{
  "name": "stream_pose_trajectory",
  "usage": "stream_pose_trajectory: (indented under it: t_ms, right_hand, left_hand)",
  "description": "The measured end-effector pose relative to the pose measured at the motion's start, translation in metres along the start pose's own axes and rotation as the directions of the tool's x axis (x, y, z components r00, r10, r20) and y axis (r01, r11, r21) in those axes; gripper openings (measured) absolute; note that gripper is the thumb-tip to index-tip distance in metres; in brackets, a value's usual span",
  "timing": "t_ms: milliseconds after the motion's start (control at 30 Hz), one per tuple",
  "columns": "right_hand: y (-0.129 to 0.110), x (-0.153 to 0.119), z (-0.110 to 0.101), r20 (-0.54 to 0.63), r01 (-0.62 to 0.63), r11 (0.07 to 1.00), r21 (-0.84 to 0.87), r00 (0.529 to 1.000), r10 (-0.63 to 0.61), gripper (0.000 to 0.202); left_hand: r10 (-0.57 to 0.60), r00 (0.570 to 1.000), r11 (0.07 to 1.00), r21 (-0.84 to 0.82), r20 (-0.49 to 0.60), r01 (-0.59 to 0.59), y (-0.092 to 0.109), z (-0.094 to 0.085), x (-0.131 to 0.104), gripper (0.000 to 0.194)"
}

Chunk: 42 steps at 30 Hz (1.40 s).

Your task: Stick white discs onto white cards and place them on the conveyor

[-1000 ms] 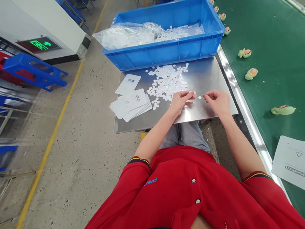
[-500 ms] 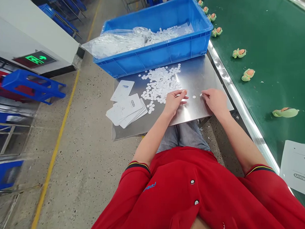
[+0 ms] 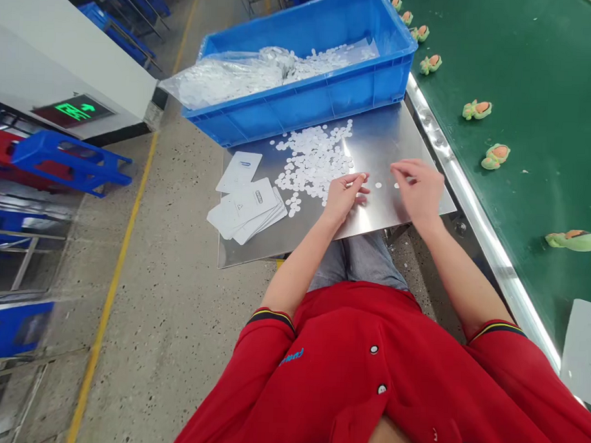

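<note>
Head view: bare steel runs from the pile of white discs (image 3: pixel 314 159) to the tabletop (image 3: pixel 406 131)'s right edge; a blue bin (image 3: pixel 299 107) bounds the far side. Two single discs (image 3: pixel 379 185), flat and round, lie between the hands. The left hand (image 3: pixel 342 198)'s grip is pinched, the right hand (image 3: pixel 421 192)'s curled; whether either holds a disc, I cannot tell.
</note>
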State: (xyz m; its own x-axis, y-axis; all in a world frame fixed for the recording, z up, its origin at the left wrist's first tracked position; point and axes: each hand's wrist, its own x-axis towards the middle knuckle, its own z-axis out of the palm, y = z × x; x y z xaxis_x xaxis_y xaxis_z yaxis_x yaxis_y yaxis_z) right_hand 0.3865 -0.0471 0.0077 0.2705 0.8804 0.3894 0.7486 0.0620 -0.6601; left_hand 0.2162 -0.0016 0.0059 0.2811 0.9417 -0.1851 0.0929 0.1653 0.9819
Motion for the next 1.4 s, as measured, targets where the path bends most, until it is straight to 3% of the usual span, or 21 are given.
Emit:
stream_pose_trajectory:
  t_ms: [67,233,467,533,600,733,833,900,967,1067,1233,1300,1400]
  right_hand:
    - [0.009,0.005,-0.003,0.03,-0.029,0.998,0.048,0.999,0.027,0.028]
    - [0.016,0.009,-0.002,0.144,-0.05,0.997,0.065,0.989,0.04,0.029]
    - [0.013,0.004,-0.003,0.131,-0.055,0.994,0.097,0.99,0.042,0.028]
    - [0.012,0.002,-0.004,0.128,-0.054,0.992,0.117,0.991,0.039,0.026]
    - [0.012,-0.001,-0.004,0.113,-0.059,0.99,0.129,0.993,0.044,0.024]
    - [0.01,-0.007,0.001,0.106,-0.047,0.987,0.151,0.994,0.031,0.025]
    - [0.002,-0.01,0.009,0.124,-0.017,0.985,0.171,0.992,-0.004,0.027]
    - [-0.005,-0.012,0.014,0.141,0.002,0.984,0.179,0.99,-0.028,0.027]
    - [-0.011,-0.014,0.017,0.158,0.025,0.983,0.184,0.986,-0.054,0.027]
    - [-0.016,-0.017,0.019,0.181,0.066,0.979,0.194,0.978,-0.102,0.025]
    - [-0.034,-0.018,0.02,0.21,0.121,0.944,0.306,0.959,-0.191,0.022]
    - [-0.052,-0.017,0.021,0.204,0.191,0.902,0.387,0.936,-0.286,0.021]
    - [-0.084,-0.014,0.024,0.168,0.336,0.822,0.46,0.876,-0.452,0.02]
  left_hand:
    - [0.086,0.996,0.977,0.195,0.001,-0.085,-0.007,-0.009,-0.001,0.019]
    - [0.236,0.972,0.788,0.588,-0.015,-0.182,-0.011,-0.022,-0.004,0.01]
    - [0.249,0.95,0.688,0.657,0.187,-0.309,0.001,-0.041,-0.013,0.029]
    - [0.276,0.95,0.64,0.71,0.145,-0.295,0.005,-0.06,-0.021,0.028]
    - [0.32,0.947,0.569,0.793,0.027,-0.215,0.008,-0.089,-0.032,0.026]
    - [0.366,0.891,0.429,0.898,-0.269,0.095,0.002,-0.165,-0.055,0.025]
    - [0.247,0.908,0.418,0.883,-0.338,0.215,-0.011,-0.209,-0.06,0.027]
    - [0.201,0.924,0.455,0.866,-0.327,0.207,-0.019,-0.224,-0.056,0.018]
    - [0.209,0.93,0.489,0.856,-0.301,0.167,-0.025,-0.228,-0.052,0.011]
    - [0.274,0.918,0.492,0.862,-0.286,0.121,-0.028,-0.226,-0.051,0.013]
    - [0.5,0.792,0.487,0.87,-0.352,0.079,-0.018,-0.217,-0.066,0.017]
    - [0.576,0.753,0.482,0.876,-0.317,0.0,-0.006,-0.207,-0.073,0.018]
    - [0.643,0.739,0.471,0.865,-0.202,-0.174,0.014,-0.182,-0.084,0.021]
